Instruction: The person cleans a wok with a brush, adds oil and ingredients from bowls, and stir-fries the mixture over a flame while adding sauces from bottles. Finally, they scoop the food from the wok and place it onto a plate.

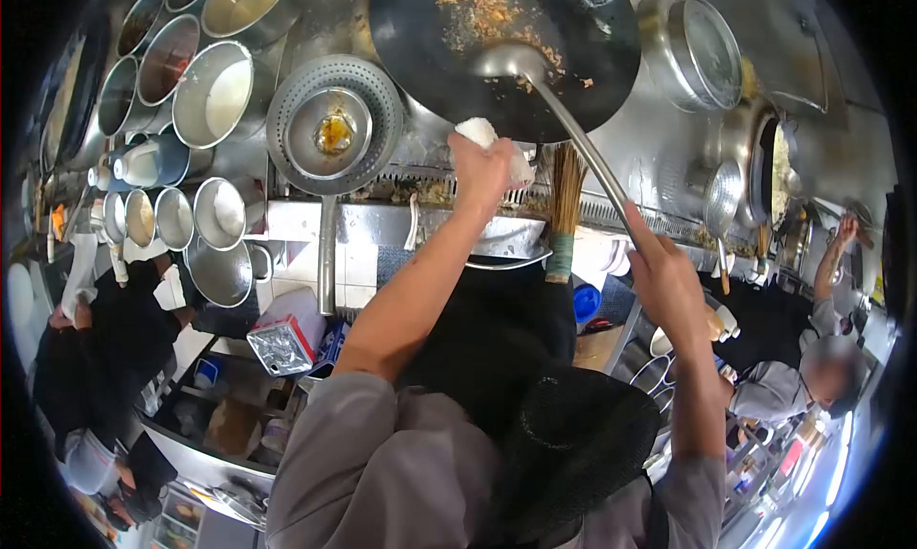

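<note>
A large black wok (497, 43) sits on the steel range ahead of me, with bits of fried rice stuck inside. My left hand (480, 167) grips the wok's near rim through a folded white cloth (492, 138). My right hand (664, 272) holds the long steel handle of a ladle (506, 64), whose bowl rests inside the wok among the rice bits.
Left of the wok a perforated strainer (334, 110) holds a small bowl. Several steel seasoning pots (215, 91) line the far left. A straw brush (565, 205) hangs at the range edge. A pot with lid (693, 52) stands to the right. Another person (802, 368) works at the right.
</note>
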A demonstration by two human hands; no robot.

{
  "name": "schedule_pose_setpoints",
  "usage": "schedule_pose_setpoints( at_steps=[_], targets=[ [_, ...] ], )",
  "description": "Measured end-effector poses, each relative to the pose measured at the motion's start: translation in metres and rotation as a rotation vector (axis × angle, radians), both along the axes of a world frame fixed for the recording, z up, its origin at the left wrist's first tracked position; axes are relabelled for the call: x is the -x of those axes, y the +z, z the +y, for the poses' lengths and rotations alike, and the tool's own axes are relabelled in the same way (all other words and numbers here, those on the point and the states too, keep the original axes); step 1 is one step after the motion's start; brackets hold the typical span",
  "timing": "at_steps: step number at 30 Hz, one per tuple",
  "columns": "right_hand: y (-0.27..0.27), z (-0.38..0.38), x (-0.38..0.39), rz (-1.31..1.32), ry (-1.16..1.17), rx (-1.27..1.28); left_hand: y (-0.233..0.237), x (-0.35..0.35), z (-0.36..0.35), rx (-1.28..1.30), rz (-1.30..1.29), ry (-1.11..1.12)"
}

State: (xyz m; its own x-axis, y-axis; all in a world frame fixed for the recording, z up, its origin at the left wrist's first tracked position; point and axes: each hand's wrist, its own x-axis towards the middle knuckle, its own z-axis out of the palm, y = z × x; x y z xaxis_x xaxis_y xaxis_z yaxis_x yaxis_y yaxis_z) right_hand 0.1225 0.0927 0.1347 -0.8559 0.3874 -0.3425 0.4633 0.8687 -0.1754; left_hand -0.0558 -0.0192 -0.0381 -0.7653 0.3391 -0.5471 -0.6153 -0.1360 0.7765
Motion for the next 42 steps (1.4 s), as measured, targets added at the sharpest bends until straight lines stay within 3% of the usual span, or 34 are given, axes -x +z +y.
schedule_pose_setpoints(
  at_steps=[2,5,7,9,11,12,14,17,18,21,23,25,27,28,30,32,34,38,40,42],
  targets=[
    [-0.04,0.006,0.028,0.058,-0.018,-0.137,0.0,-0.001,-0.001,-0.051,-0.081,-0.038],
    [-0.055,0.019,0.053,0.212,0.014,-0.143,-0.002,0.003,-0.005,-0.087,-0.082,-0.098],
    [-0.009,0.018,0.02,0.0,0.004,-0.154,-0.027,-0.004,-0.005,-0.09,-0.044,-0.081],
    [0.03,0.017,-0.018,-0.146,0.019,-0.188,-0.047,-0.005,0.002,0.033,0.153,-0.08],
    [0.042,0.01,-0.008,-0.171,-0.042,-0.195,-0.012,0.001,0.003,0.019,0.112,-0.038],
    [0.028,0.015,-0.001,-0.164,-0.047,-0.209,-0.005,0.001,0.003,0.012,0.029,-0.038],
    [-0.018,0.044,0.022,0.1,-0.005,-0.196,0.003,0.001,0.0,-0.005,-0.073,-0.054],
    [0.032,0.061,0.027,0.103,-0.023,-0.172,-0.009,-0.001,-0.001,-0.034,-0.008,-0.032],
    [0.063,0.059,0.016,0.062,0.007,-0.197,-0.031,-0.002,0.002,0.011,0.148,-0.02],
    [0.136,0.06,-0.02,-0.144,0.019,-0.336,-0.008,-0.001,-0.002,-0.03,0.016,-0.03],
    [0.15,0.056,-0.024,-0.26,0.012,-0.383,-0.011,0.0,0.0,-0.012,-0.007,-0.044],
    [0.114,0.08,-0.026,-0.232,-0.016,-0.317,-0.012,0.001,0.0,-0.002,-0.019,-0.053],
    [0.041,0.118,-0.024,-0.007,0.088,-0.163,-0.022,0.001,0.003,0.01,0.011,-0.034],
    [0.006,0.13,-0.016,0.059,0.034,-0.119,-0.049,0.003,0.006,0.027,0.06,-0.051],
    [-0.04,0.134,0.003,0.32,-0.048,0.191,-0.032,0.002,0.002,0.018,0.053,-0.034],
    [-0.026,0.091,0.037,0.222,-0.502,0.475,-0.012,-0.001,-0.002,0.028,0.019,-0.04],
    [-0.066,0.089,0.059,0.41,-0.407,0.388,-0.007,-0.003,-0.001,0.05,0.059,-0.001],
    [-0.115,0.096,0.065,0.38,-0.319,0.384,-0.026,-0.001,0.0,0.053,0.074,-0.008],
    [-0.124,0.111,0.028,0.356,0.094,0.114,-0.033,0.0,-0.001,0.006,0.056,-0.036],
    [-0.095,0.122,-0.005,0.305,0.133,0.103,-0.024,-0.004,-0.001,0.012,0.052,-0.008]
  ],
)
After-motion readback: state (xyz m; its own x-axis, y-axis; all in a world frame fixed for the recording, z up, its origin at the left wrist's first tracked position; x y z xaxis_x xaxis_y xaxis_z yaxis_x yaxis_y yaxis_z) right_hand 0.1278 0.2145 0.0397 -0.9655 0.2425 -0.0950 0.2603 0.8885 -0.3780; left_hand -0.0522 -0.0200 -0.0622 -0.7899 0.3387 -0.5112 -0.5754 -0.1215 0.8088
